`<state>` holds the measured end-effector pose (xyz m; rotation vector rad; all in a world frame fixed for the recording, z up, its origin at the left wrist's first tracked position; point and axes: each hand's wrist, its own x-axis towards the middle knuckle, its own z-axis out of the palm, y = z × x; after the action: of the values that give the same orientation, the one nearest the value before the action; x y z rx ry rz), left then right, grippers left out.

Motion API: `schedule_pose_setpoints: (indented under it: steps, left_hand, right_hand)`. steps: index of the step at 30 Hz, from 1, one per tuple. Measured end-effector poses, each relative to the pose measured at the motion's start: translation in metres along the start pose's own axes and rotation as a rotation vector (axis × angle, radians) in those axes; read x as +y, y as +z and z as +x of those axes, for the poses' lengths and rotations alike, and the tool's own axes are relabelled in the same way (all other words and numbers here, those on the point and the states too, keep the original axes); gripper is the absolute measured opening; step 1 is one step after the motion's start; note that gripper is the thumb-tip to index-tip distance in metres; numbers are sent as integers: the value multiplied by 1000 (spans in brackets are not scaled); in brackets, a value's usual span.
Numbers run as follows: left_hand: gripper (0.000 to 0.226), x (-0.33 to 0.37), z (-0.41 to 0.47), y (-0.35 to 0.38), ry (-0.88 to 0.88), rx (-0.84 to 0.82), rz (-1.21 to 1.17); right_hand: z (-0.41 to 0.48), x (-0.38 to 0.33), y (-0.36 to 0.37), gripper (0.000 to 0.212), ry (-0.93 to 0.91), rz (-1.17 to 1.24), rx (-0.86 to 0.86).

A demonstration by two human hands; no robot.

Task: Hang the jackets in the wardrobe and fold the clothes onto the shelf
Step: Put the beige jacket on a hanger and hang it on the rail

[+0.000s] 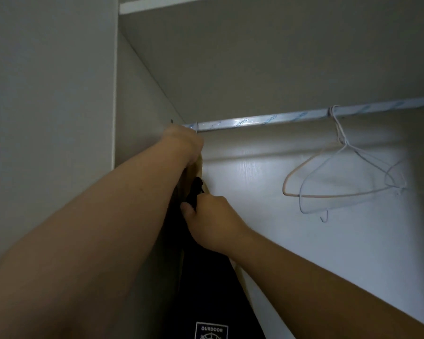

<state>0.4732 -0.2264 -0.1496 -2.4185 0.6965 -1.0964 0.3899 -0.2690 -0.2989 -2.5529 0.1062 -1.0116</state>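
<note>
A black jacket (206, 289) with a white square logo patch hangs down at the left end of the wardrobe, with a tan garment (198, 167) showing behind its top. My left hand (185, 143) is raised to the left end of the metal rail (255, 121), fingers curled over the top of the hanging clothes; what it holds is hidden. My right hand (209, 216) grips the black jacket's upper edge just below, thumb on the near side.
Two bare wire hangers (340, 177), one pale pink and one white, hang from the rail at the right. The wardrobe's left side wall (142, 106) stands close beside my left arm. A shelf (255, 45) runs overhead, and the white back panel (304, 241) is lit.
</note>
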Motion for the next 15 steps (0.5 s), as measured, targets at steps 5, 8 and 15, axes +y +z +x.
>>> schedule_pose_setpoints:
  steps: [5, 8, 15]
  left_hand:
    - [34, 38, -4, -41, 141, -16, -340]
    - [30, 74, -9, -62, 216, 140, -658]
    - [58, 179, -11, -92, 355, -211, -1418]
  right_hand:
    - [-26, 46, -25, 75, 56, 13, 173]
    - [-45, 78, -42, 70, 96, -34, 225]
    - [-94, 119, -67, 41, 148, -66, 93]
